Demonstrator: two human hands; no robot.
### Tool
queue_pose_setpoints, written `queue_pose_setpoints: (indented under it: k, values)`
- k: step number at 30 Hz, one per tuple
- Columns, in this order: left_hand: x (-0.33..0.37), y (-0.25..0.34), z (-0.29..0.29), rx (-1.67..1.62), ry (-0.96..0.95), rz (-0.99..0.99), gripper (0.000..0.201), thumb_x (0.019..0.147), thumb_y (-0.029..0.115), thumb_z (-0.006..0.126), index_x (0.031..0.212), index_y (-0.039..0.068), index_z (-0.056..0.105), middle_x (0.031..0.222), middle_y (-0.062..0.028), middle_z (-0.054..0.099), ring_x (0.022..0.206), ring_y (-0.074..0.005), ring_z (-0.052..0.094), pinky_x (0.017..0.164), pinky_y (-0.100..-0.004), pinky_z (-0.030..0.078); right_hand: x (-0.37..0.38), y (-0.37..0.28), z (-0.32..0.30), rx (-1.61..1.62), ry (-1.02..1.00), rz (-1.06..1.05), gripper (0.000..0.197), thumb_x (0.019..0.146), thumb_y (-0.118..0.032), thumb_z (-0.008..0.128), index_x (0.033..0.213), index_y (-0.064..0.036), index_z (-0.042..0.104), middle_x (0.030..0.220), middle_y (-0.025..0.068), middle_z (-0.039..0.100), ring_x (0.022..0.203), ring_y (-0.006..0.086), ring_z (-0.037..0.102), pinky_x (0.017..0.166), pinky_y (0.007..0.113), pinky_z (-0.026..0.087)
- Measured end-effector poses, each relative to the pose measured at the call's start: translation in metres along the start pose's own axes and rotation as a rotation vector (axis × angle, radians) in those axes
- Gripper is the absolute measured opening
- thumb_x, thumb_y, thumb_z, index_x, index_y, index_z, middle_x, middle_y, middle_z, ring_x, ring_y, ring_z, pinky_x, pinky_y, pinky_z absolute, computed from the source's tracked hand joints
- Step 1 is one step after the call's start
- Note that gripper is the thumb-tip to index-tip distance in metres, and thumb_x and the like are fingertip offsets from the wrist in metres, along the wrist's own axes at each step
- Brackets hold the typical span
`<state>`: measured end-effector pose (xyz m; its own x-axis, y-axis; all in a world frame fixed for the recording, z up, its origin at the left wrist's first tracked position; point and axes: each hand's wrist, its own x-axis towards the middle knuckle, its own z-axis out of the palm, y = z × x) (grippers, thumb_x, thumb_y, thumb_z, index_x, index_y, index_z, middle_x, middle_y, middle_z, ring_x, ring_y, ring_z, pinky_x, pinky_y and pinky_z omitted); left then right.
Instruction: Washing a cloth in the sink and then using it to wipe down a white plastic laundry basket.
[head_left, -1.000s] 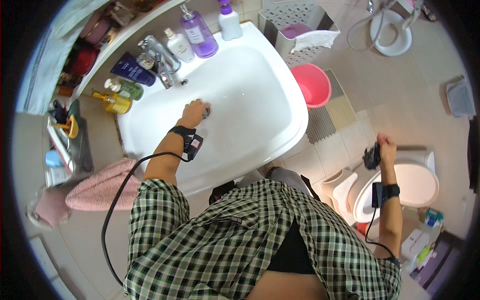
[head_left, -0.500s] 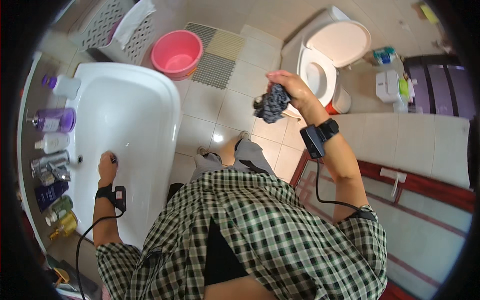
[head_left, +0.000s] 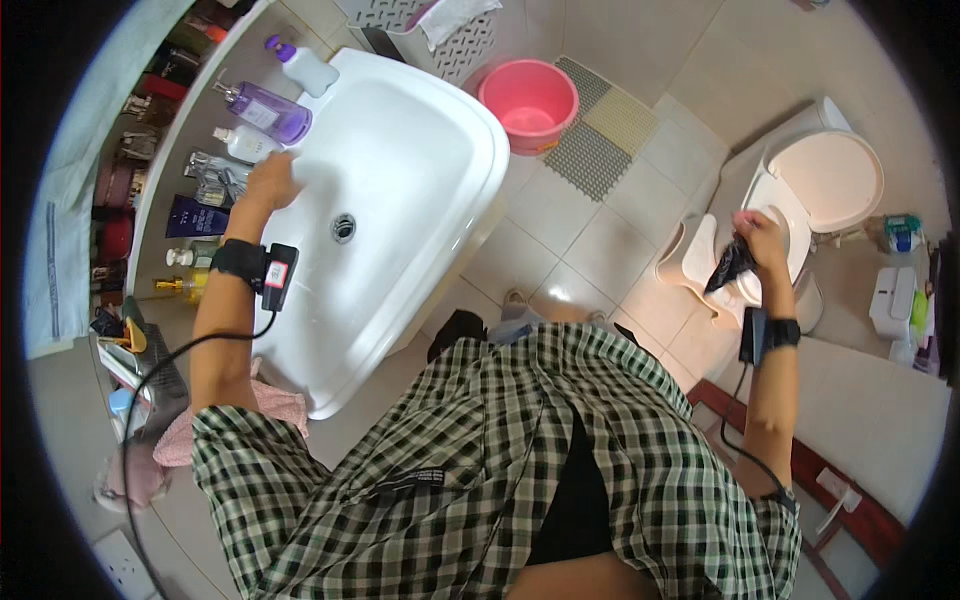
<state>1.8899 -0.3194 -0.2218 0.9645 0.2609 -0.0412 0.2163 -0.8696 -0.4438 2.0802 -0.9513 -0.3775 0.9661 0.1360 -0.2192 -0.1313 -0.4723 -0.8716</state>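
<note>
My left hand (head_left: 268, 184) is over the left rim of the white sink (head_left: 470, 130), beside the bottles on the ledge. Its fingers are curled in and slightly blurred; whatever they hold, if anything, is hidden. Close by, the metal drain (head_left: 343, 228) is exposed in the basin. Out to the right, my right hand (head_left: 762, 240) grips a crumpled dark cloth (head_left: 732, 266) that hangs from the fingers, in front of the toilet (head_left: 785, 205). Each wrist wears a black strap with a small box and a cable.
A purple pump bottle (head_left: 272, 115), a white bottle (head_left: 305, 72) and several tubes line the ledge. Beyond the sink are a pink tub (head_left: 528, 100), a grey laundry basket (head_left: 465, 50) and a floor mat (head_left: 600, 135). A pink towel (head_left: 275, 400) lies at the sink's near end.
My left hand has come up from the basin's drain to the sink's left rim. My right hand has moved lower in view with the cloth, and the view has shifted left.
</note>
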Motion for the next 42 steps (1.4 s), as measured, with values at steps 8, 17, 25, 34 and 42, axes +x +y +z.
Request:
queue_pose_setpoints:
  k: [8, 17, 25, 34, 42]
  values:
    - [0.009, 0.259, -0.092, -1.358, -0.638, 0.354, 0.033, 0.08, 0.026, 0.048, 0.109, 0.009, 0.048, 0.088, -0.0028, 0.056, 0.075, -0.0099, 0.052, 0.06, -0.0233, 0.044, 0.016, 0.004, 0.014, 0.29, -0.003, 0.064, 0.018, 0.068, -0.017, 0.059, 0.08, -0.0028, 0.06, 0.067, 0.0041, 0.057, 0.059, 0.0127, 0.051, 0.054, 0.025, 0.041]
    - [-0.017, 0.405, 0.014, -0.954, -1.46, 0.538, 0.049, 0.079, 0.034, 0.047, 0.118, 0.007, 0.038, 0.118, -0.0138, 0.04, 0.092, -0.0238, 0.052, 0.058, -0.0333, 0.051, -0.019, -0.05, 0.086, 0.001, -0.23, -0.238, 0.016, 0.066, -0.019, 0.059, 0.075, -0.0062, 0.061, 0.068, 0.0108, 0.058, 0.064, 0.02, 0.055, 0.063, 0.03, 0.044]
    - [-0.035, 0.394, -0.067, -0.915, -1.144, 0.971, 0.045, 0.079, 0.037, 0.049, 0.108, 0.002, 0.048, 0.098, -0.0112, 0.055, 0.088, -0.0165, 0.052, 0.077, -0.0253, 0.04, -0.026, -0.047, 0.107, -0.113, -0.309, -0.257, 0.016, 0.065, -0.023, 0.057, 0.072, -0.0091, 0.061, 0.076, 0.009, 0.059, 0.072, 0.0248, 0.056, 0.065, 0.032, 0.044]
    - [-0.043, 0.399, -0.074, -1.136, -1.023, 0.856, 0.028, 0.075, 0.027, 0.056, 0.084, 0.001, 0.059, 0.08, -0.0095, 0.06, 0.069, -0.0134, 0.055, 0.064, -0.0252, 0.042, -0.04, -0.055, 0.119, -0.154, -0.271, -0.265, 0.016, 0.066, -0.027, 0.055, 0.072, -0.0133, 0.061, 0.075, 0.0072, 0.06, 0.073, 0.0254, 0.056, 0.065, 0.034, 0.044]
    - [-0.039, 0.385, -0.118, -0.99, -1.101, 1.047, 0.028, 0.071, 0.023, 0.062, 0.086, -0.001, 0.058, 0.069, -0.0065, 0.059, 0.063, -0.0104, 0.052, 0.058, -0.0225, 0.041, -0.05, -0.056, 0.119, -0.056, -0.295, -0.244, 0.017, 0.067, -0.021, 0.058, 0.073, -0.0053, 0.06, 0.069, 0.0081, 0.059, 0.065, 0.0187, 0.055, 0.061, 0.028, 0.043]
